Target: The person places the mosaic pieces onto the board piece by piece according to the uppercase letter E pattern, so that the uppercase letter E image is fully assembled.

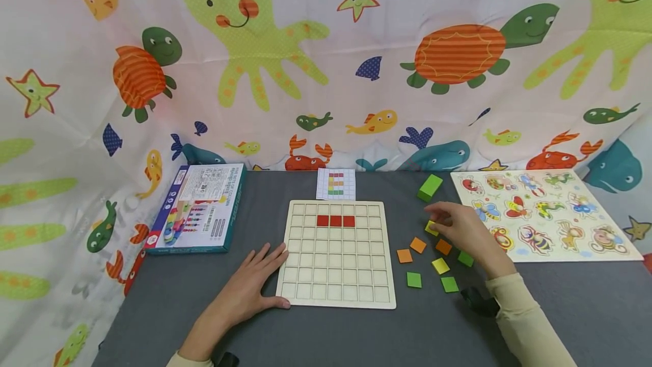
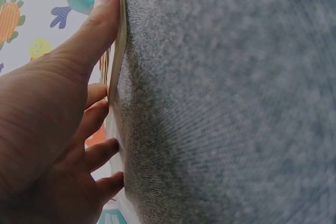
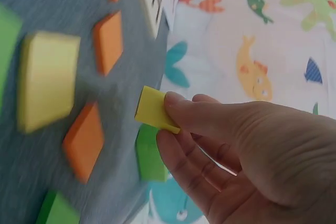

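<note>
My right hand (image 1: 466,234) pinches a yellow square tile (image 3: 152,109) between thumb and fingertips, over the right side of the table. Around it on the cloth lie orange tiles (image 1: 404,256), another yellow tile (image 1: 440,266) and green tiles (image 1: 414,280). Beyond the fingers is a thicker green block (image 1: 430,187). My left hand (image 1: 247,285) has its fingers spread, with fingertips and thumb at the left edge of a wooden grid board (image 1: 336,254). Three red tiles (image 1: 335,221) fill a row of squares near the board's far side.
A small card (image 1: 335,184) with a coloured-square pattern lies just beyond the board. To the left is a boxed set (image 1: 201,208). A picture board with cartoon insects (image 1: 547,217) lies at the right. Behind the table hangs a sea-animal cloth (image 1: 336,72).
</note>
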### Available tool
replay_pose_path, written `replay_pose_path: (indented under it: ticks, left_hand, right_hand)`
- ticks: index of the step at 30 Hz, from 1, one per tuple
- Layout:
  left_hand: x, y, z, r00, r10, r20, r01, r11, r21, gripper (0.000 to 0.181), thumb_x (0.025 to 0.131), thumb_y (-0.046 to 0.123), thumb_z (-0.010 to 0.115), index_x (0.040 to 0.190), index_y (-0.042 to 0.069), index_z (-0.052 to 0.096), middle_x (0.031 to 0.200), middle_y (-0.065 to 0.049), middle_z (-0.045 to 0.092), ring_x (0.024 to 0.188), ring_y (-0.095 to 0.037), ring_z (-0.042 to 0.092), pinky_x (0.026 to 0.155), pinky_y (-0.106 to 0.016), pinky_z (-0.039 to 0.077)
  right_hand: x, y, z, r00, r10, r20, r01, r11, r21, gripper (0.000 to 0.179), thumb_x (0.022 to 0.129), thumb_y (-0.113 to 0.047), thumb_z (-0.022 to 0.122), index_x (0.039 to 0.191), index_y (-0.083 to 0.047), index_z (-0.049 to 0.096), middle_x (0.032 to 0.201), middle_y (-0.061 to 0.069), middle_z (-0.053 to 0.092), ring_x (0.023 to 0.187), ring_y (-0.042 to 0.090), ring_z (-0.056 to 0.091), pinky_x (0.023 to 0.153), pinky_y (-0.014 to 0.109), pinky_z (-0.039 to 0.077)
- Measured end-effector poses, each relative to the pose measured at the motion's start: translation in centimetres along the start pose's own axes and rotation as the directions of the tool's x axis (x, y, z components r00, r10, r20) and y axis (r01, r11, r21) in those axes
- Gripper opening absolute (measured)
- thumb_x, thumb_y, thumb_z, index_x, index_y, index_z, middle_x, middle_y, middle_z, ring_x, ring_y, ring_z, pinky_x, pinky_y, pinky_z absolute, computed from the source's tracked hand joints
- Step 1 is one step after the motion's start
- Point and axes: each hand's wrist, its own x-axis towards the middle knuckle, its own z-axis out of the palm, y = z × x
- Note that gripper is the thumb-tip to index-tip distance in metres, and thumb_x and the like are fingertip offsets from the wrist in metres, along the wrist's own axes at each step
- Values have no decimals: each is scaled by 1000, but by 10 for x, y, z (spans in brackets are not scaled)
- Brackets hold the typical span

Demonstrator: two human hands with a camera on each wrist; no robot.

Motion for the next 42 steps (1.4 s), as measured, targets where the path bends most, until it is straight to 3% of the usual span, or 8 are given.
replay_pose_path:
  ticks: [15, 22, 33, 42]
  left_hand:
    - [-1, 0, 1, 1000, 15, -17, -15, 1000, 6, 101, 71, 61, 74, 152, 12, 38, 159, -3, 30, 146, -37, 22, 118, -58, 17]
    - [-1, -1, 0, 1000, 11, -12, -11, 1000, 1, 101, 71, 61, 74, 152, 13, 38, 159, -3, 30, 147, -37, 21, 118, -59, 16]
    - [1, 1, -1, 1000, 10, -12, -10, 1000, 13, 101, 71, 60, 76, 152, 12, 39, 159, -3, 31, 146, -37, 22, 117, -59, 17]
    - [1, -1, 0, 1000, 0, -3, 0, 1000, 11, 102, 71, 62, 75, 152, 13, 39, 159, -2, 30, 146, -36, 22, 118, -58, 17]
  right_hand:
    - [28, -42, 38, 996, -72, 44, 70, 997, 40, 29, 86, -1, 73, 115, -2, 70, 91, 2, 65, 83, 18, 60, 77, 38, 58]
    - [37, -66, 58, 986, -151, 75, 148, 988, 47, 28, 85, -2, 74, 113, -4, 71, 90, 0, 66, 82, 15, 59, 77, 36, 58]
    - [57, -98, 81, 966, -229, 122, 206, 962, 178, 26, 86, -2, 73, 112, -3, 71, 94, 2, 68, 85, 14, 59, 75, 31, 56]
    - [68, -120, 112, 959, -268, 96, 247, 951, 188, 22, 84, -3, 76, 106, -5, 73, 92, 0, 69, 83, 12, 60, 75, 29, 54]
